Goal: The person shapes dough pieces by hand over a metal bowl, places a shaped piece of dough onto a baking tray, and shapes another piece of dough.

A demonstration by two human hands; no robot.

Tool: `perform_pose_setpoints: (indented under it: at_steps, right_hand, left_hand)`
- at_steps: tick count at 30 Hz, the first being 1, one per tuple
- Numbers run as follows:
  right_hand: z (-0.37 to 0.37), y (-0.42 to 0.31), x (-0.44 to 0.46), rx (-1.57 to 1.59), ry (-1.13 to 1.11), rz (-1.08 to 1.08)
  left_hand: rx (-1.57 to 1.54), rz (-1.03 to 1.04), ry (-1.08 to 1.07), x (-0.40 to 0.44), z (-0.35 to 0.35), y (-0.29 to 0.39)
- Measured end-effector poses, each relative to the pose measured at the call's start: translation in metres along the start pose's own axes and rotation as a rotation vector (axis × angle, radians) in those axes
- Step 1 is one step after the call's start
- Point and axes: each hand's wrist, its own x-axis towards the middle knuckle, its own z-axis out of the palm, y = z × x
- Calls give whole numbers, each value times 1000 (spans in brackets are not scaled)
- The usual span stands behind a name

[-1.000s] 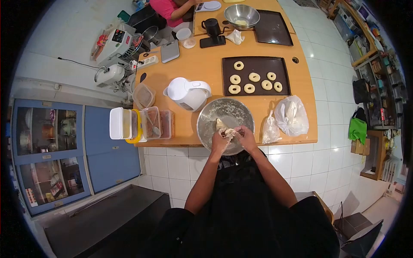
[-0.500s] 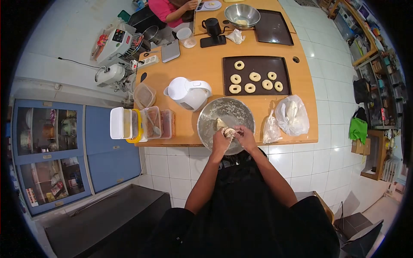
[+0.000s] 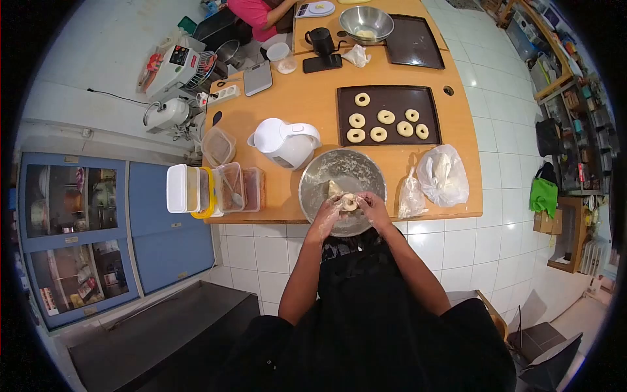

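Note:
A metal bowl (image 3: 356,163) smeared with dough stands at the table's front edge. Over it, my left hand (image 3: 328,214) and my right hand (image 3: 373,209) pinch a piece of pale dough (image 3: 350,202) between them, one from each side. Both hands are closed on it and dusted with flour. Behind my left fingers, another pale lump (image 3: 334,188) shows in the bowl. Beyond the bowl, a dark tray (image 3: 408,99) bears several dough rings (image 3: 385,117).
A white kettle (image 3: 281,140) stands behind the bowl's left side, with plastic containers (image 3: 228,186) farther left. Plastic bags (image 3: 443,176) lie to the right. At the far end are a second bowl (image 3: 366,25), an empty tray (image 3: 414,41) and a person in pink (image 3: 261,18).
My left hand has shifted slightly left and its fingers have spread along the dough. The dough now looks rounder. The other person's arm has moved away from the white scale.

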Motion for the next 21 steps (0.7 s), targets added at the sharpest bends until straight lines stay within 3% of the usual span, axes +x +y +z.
perform_pose_setpoints:
  at_steps: [3,9,12,15,18,21]
  right_hand:
    - [-1,-13,-6,80,18,155]
    - [1,-10,-6,283,14,231]
    - [0,-7,-5,132,-37,175]
    - [-1,-12,-8,13,-33,186]
    - [1,-19,-8,58,8,203]
    - [3,-17,-7,141,19,149]
  left_hand:
    - [8,-3,14,2,2,-3]
    - [198,53,86,3,6,-8]
    - [596,344,179,11,8,-17]
    - [670,493,180,4,17,-6]
    - [971,432,238,0,19,4]
    - [894,317,303,2,20,3]
